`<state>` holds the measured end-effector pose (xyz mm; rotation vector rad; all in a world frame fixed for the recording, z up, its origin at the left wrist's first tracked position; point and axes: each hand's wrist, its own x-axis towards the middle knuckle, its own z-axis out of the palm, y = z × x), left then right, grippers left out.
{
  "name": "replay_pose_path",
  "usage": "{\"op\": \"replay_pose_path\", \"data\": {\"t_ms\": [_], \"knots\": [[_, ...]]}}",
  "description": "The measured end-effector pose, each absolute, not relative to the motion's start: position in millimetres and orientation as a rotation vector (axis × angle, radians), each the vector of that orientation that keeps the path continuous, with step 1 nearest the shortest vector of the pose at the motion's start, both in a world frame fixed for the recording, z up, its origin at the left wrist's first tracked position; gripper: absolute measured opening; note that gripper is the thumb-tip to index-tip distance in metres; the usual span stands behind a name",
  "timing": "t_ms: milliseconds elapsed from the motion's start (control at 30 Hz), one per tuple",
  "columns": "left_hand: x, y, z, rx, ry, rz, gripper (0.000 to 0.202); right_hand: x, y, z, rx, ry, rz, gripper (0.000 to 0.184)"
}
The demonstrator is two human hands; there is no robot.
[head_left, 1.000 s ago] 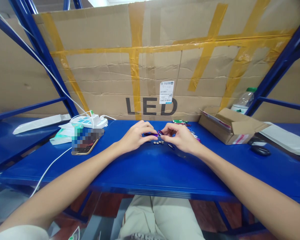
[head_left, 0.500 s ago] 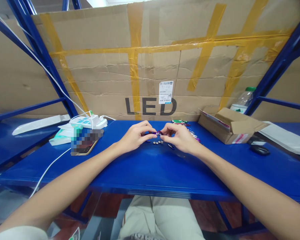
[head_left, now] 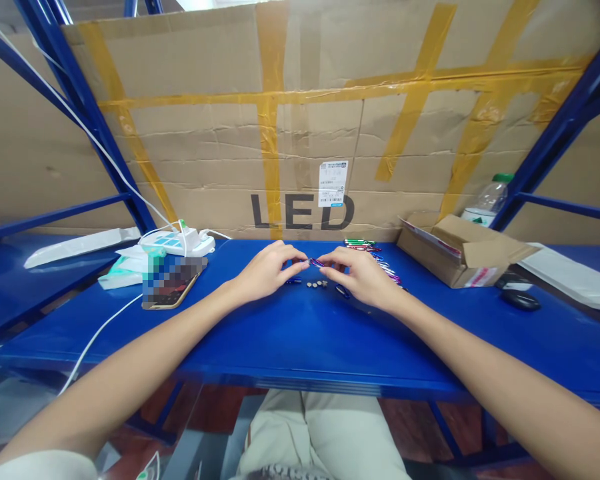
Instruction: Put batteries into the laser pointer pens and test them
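Note:
Over the blue table (head_left: 280,333), my left hand (head_left: 269,272) and my right hand (head_left: 356,273) meet at the fingertips around a small shiny purple tube (head_left: 316,263). Both pinch it, one at each end; its exact kind is too small to make out. Just below lie several small round discs (head_left: 316,285) that look like button cells. A short dark blue piece (head_left: 293,281) rests by my left fingers, and another dark blue piece (head_left: 342,291) lies under my right hand. Behind my right hand is a row of slim coloured metallic pieces (head_left: 363,244), green, red and purple, partly hidden.
On the left are a phone (head_left: 183,287), a white power strip (head_left: 195,243) with cables and a tissue pack (head_left: 123,270). To the right stand an open cardboard box (head_left: 460,257), a black mouse (head_left: 520,299) and a bottle (head_left: 485,200). A large carton (head_left: 205,147) walls the back.
The purple tube has turned and shows more between my fingertips. My hands have shifted only slightly, and more of the dark blue piece by my left fingers is visible.

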<state>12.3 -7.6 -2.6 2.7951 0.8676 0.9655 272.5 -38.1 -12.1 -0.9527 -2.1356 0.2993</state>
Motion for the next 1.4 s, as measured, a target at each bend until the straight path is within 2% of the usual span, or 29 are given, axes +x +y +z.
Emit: {"op": "replay_pose_path", "data": {"t_ms": [300, 567, 900, 1400], "knots": [[6, -12, 9, 2.712, 0.784, 0.555, 0.025, 271, -44, -8, -0.923, -2.183, 0.513, 0.020], [5, -18, 16, 2.596, 0.755, 0.327, 0.023, 269, -49, -9, -0.913, -2.281, 0.717, 0.018], [4, -14, 13, 2.553, 0.724, 0.252, 0.019, 267, -51, -9, -0.941, -2.431, 0.832, 0.012], [6, -19, 16, 2.491, 0.771, 0.158, 0.027, 269, -52, -7, -0.973, -2.468, 0.903, 0.022]]}}
